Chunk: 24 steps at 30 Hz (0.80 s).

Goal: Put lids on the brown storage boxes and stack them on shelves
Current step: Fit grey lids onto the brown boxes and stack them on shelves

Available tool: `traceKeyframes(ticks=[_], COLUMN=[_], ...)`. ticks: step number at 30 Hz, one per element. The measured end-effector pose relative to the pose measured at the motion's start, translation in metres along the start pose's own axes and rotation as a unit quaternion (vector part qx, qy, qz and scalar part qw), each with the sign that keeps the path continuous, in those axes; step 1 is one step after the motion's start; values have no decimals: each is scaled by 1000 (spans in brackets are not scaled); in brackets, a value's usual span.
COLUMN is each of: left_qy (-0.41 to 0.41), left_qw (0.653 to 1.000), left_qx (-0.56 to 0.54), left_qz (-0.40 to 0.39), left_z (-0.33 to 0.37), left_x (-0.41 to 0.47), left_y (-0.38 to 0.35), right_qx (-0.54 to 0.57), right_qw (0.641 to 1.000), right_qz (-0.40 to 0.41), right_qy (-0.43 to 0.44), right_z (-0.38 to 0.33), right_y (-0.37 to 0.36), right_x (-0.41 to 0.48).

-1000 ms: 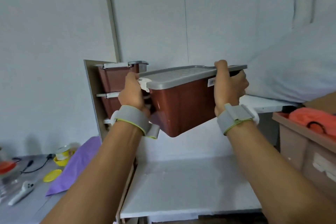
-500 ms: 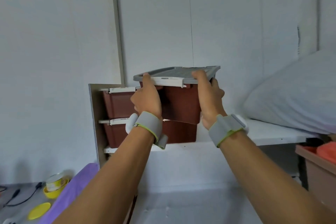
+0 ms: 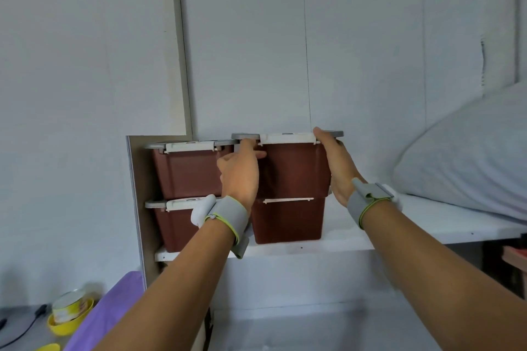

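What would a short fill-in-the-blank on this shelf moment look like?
1. The shelf shows ____ brown boxes.
2. The box held by both hands, left hand and right hand, sits on top of another ____.
3. The held box wears a grey ____.

Missing: four; box; lid

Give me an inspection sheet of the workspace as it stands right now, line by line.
Surface: white shelf carries two stacks of boxes side by side.
Job's things: top right box, lidded, sits on the lower right box; the left stack has two lidded boxes.
Clutter: yellow bowl with a tin in it, purple cloth, lower left.
Grippers: left hand and right hand flank the top right box, fingers at its lid corners.
Cables: a dark cable lies beside the yellow bowl.
Surroundings: white wall behind; white pillow at the shelf's right end.
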<state>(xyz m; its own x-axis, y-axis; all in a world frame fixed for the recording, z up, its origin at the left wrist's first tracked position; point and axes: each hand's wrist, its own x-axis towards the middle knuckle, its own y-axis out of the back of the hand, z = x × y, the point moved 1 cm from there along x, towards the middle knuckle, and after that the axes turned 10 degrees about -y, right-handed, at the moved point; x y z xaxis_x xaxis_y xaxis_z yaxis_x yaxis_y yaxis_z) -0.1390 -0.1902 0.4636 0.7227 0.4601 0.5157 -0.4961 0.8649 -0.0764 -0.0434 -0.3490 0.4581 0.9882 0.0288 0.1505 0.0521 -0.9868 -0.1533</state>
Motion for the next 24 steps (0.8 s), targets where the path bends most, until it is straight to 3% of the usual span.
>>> traceKeyframes(ticks=[10, 24], left_qy=[-42, -36], left_qw=[992, 972], left_qx=[83, 182], left_qz=[-90, -141], left_z=[-39, -64], left_x=[40, 54], left_y=[-18, -20], right_qx=[-222, -226], right_qw=[967, 966], right_qz=[79, 92], right_qy=[96, 82], right_z=[29, 37], right_y=[12, 6], right_x=[31, 52])
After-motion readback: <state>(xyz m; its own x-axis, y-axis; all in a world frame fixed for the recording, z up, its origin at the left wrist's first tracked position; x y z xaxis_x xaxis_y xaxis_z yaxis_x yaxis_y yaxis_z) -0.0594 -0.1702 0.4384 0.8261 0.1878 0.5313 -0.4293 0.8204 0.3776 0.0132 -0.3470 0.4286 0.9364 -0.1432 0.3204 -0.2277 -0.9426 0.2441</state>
